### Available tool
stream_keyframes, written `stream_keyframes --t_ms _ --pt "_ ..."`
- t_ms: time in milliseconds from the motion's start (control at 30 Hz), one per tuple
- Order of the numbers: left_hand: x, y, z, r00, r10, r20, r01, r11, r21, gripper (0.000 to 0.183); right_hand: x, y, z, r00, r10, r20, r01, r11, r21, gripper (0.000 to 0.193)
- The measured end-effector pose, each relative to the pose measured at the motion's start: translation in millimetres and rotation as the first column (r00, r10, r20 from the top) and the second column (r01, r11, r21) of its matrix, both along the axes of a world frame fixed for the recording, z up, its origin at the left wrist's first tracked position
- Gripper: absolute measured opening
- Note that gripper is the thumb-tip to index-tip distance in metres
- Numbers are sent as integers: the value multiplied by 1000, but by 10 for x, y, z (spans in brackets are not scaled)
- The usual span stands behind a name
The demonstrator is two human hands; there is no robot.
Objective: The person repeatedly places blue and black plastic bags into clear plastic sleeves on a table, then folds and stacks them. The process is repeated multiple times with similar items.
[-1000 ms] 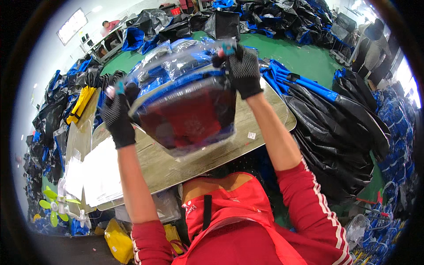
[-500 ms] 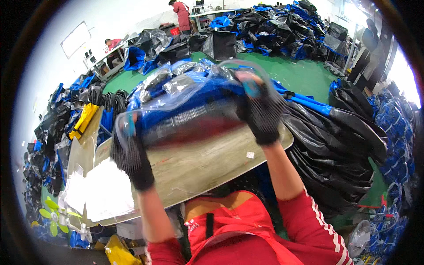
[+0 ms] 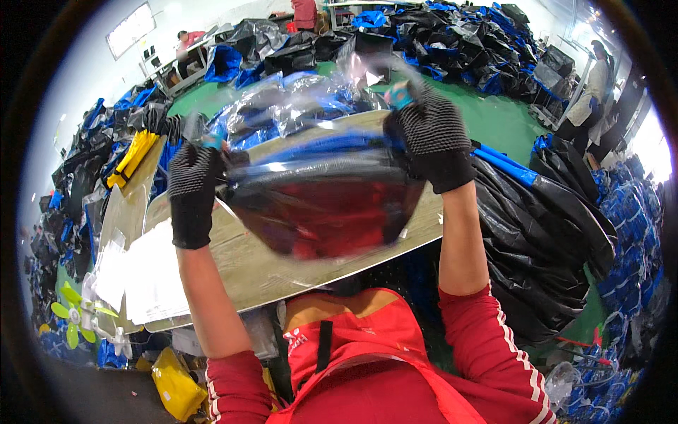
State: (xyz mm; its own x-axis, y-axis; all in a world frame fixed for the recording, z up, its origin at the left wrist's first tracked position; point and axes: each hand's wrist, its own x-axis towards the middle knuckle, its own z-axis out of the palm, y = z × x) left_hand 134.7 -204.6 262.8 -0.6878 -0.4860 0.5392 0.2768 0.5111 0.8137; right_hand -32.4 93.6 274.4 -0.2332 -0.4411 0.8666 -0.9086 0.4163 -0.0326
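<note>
I hold a clear plastic bag [image 3: 321, 205] with a dark blue and red folded item inside, lifted above the table [image 3: 247, 272]. My left hand [image 3: 191, 194], in a black dotted glove, grips the bag's left edge. My right hand [image 3: 432, 138], gloved the same way, grips its upper right corner. The bag hangs between both hands and its lower part looks dark red through the plastic. Behind it on the table lies a heap of similar blue items in clear bags [image 3: 282, 106].
White paper sheets [image 3: 152, 275] lie on the table's left end. Black and blue bags [image 3: 558, 212] are piled on the right and at the back on a green floor [image 3: 512, 120]. A yellow bag [image 3: 173, 385] lies low left. People stand far back.
The bag has been turned in my hands: half a second ago it was rolled sideways and tilted, now it hangs flat and spread with its red side facing me. Both hands kept hold.
</note>
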Motion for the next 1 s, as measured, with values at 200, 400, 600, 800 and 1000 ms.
stream_keyframes --t_ms 200,400,600,800,1000 --pt "-178 -224 -1984 764 -328 556 -100 791 603 26 -417 -415 -1827 589 -448 672 -69 801 595 29" --pt "79 18 -2655 887 -379 265 -27 530 847 32 -453 -191 -2879 -532 560 636 -106 701 -705 47" --pt "128 305 -2442 805 -49 592 -218 902 372 28 -157 -7 -2655 217 126 968 -365 930 -40 35" --pt "17 127 -2711 810 245 533 -244 967 -73 36 -263 -307 -2695 318 62 946 -131 991 -21 39" --pt "-2 161 -2751 740 292 606 -310 947 -79 36 -188 -363 -2431 558 -63 827 -286 921 263 37"
